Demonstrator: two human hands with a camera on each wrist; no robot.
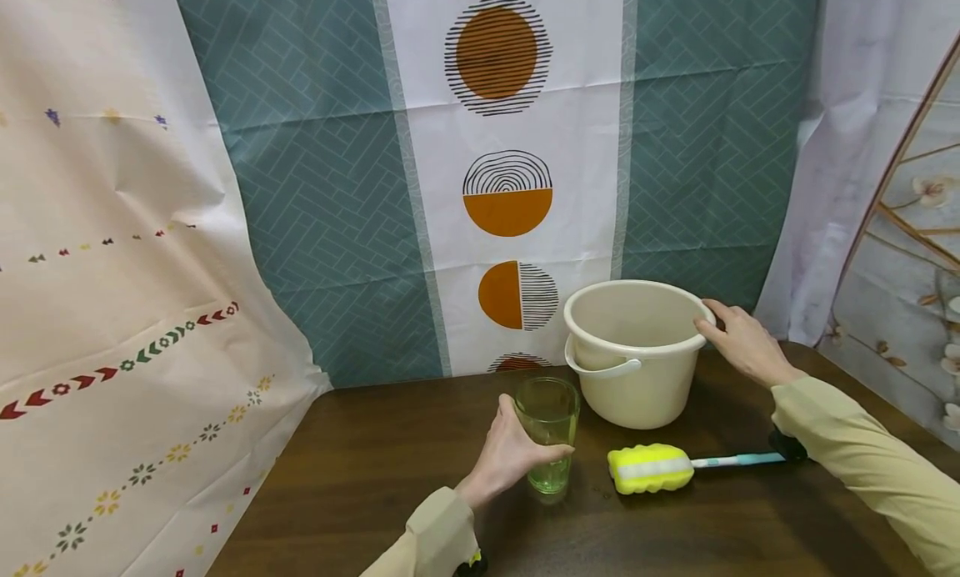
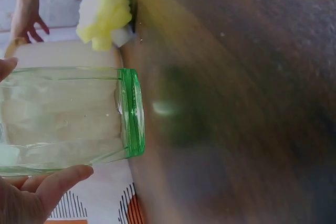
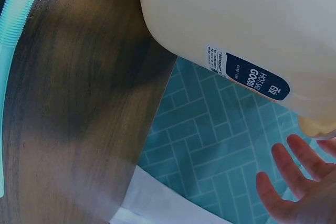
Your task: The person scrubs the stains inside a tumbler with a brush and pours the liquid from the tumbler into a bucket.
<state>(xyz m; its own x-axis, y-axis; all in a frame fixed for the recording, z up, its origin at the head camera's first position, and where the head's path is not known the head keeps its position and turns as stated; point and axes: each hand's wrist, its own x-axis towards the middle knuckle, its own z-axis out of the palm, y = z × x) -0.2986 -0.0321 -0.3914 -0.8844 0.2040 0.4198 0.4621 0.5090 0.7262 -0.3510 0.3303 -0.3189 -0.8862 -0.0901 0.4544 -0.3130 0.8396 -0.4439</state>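
Note:
A clear green drinking glass (image 1: 552,410) stands upright in the grip of my left hand (image 1: 508,454), thumb on the near side and fingers round the far side. In the left wrist view, the green base of the glass (image 2: 134,113) appears slightly above the wood, with a reflection beneath it. At the right, my right hand (image 1: 746,342) holds the rim of a cream bucket (image 1: 637,387), thumb over the edge. From the right wrist, the other fingers (image 3: 294,177) look spread outside the bucket wall (image 3: 231,19).
A yellow-and-white sponge brush (image 1: 651,469) with a blue handle (image 1: 750,459) lies in front of the bucket. Small water drops dot the wooden table (image 1: 360,477) beside it. Patterned cloth (image 1: 322,185) hangs behind, and more cloth flanks both sides.

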